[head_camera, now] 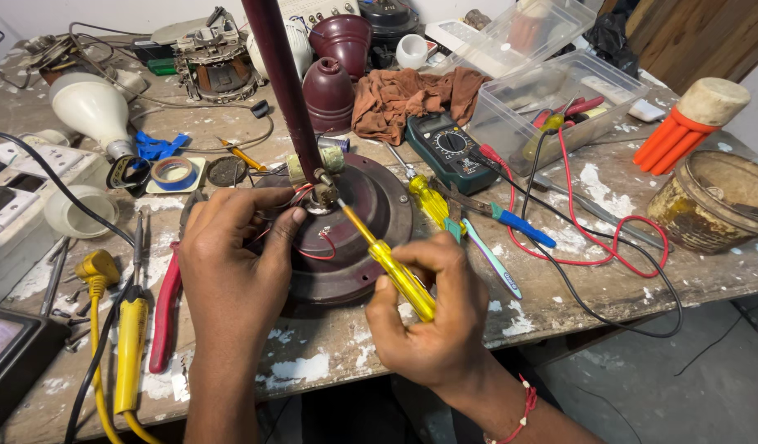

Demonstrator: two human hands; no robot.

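Observation:
A dark maroon round fan motor base with a maroon rod rising from its centre lies on the workbench. My left hand rests on the base's left side, fingers by the red wires near the hub. My right hand grips a yellow-handled screwdriver. Its tip points up-left at the metal fitting at the foot of the rod.
A green multimeter with red and black leads, a second yellow screwdriver, a blue-handled tool, red pliers, a tape roll, a bulb, a brown rag, plastic boxes and a rusty tin crowd the bench.

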